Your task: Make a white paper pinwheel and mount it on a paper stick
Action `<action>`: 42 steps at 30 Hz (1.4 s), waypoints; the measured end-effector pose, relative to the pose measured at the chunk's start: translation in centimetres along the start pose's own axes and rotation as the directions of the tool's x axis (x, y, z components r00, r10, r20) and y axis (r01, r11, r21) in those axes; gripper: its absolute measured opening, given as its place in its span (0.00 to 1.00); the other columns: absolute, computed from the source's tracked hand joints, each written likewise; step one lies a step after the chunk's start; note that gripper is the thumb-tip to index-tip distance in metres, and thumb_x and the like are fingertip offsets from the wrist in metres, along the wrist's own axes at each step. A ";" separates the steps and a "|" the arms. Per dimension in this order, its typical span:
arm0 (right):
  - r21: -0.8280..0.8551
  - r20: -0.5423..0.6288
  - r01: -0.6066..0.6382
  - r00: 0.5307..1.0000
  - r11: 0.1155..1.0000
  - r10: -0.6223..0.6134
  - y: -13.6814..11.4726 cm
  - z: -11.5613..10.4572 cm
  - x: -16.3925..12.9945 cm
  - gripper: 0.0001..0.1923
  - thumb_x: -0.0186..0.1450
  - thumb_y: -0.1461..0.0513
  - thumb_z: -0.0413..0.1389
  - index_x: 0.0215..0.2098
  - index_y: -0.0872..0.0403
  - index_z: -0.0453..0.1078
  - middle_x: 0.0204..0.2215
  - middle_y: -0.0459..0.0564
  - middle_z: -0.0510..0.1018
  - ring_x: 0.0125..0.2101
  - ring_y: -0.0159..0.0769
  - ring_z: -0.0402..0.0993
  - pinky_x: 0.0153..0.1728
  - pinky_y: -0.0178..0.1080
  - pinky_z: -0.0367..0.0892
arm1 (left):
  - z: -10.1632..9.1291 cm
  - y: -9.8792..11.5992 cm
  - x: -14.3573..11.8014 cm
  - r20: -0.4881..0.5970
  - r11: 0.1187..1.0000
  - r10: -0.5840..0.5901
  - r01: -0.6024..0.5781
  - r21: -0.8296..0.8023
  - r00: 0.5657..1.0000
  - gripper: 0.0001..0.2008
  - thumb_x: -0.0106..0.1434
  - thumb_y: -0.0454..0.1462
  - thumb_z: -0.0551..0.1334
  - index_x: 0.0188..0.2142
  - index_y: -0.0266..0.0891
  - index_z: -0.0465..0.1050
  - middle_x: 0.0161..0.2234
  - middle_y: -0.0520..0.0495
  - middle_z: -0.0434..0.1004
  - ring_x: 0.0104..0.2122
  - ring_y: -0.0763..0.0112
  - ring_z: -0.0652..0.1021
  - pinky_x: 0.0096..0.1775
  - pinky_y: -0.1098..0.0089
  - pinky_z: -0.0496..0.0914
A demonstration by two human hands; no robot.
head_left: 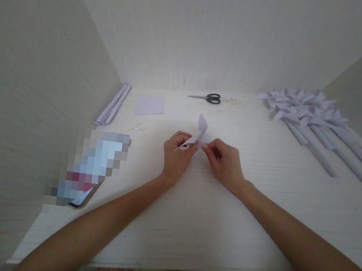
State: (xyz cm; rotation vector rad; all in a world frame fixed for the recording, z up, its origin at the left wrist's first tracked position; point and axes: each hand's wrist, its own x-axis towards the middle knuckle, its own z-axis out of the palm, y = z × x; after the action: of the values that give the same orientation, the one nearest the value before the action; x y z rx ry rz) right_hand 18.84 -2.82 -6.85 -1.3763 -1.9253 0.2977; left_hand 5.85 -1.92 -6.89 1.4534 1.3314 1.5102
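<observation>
Both of my hands meet at the middle of the white table and hold a small folded piece of pale lilac paper. My left hand pinches its curled lower-left end. My right hand pinches the paper's right side between thumb and fingers. One pointed flap of the paper stands up above my fingers.
Black-handled scissors lie at the back. A flat lilac paper sheet and rolled paper sticks sit at the back left. Several finished paper pinwheels on sticks are piled at the right. A blurred flat object lies front left. Walls enclose three sides.
</observation>
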 end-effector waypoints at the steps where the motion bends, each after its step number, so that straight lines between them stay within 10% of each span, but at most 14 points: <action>1: -0.001 -0.006 -0.002 1.000 1.000 0.002 0.0 0.0 0.0 0.12 0.60 0.56 0.48 0.23 0.55 0.62 0.16 0.44 0.67 0.16 0.27 0.59 0.20 0.31 0.52 | 0.0 0.1 0.0 0.000 1.000 0.005 -0.005 0.004 1.000 0.04 0.47 0.33 0.61 0.19 0.36 0.69 0.24 0.52 0.68 0.24 0.77 0.69 0.26 0.76 0.63; 42: 0.000 0.017 -0.039 0.999 0.999 0.039 0.0 0.1 0.1 0.14 0.59 0.56 0.50 0.21 0.56 0.63 0.15 0.45 0.69 0.16 0.27 0.61 0.19 0.30 0.52 | 0.1 -0.3 0.0 0.019 0.997 0.074 -0.073 -0.039 0.997 0.06 0.48 0.32 0.61 0.17 0.36 0.68 0.23 0.53 0.68 0.25 0.78 0.69 0.27 0.75 0.62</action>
State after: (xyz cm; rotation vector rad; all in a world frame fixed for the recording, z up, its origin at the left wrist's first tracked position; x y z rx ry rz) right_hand 18.78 -2.72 -6.87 -1.4165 -1.9138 0.3288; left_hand 5.87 -1.82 -7.13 1.5040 1.2428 1.5552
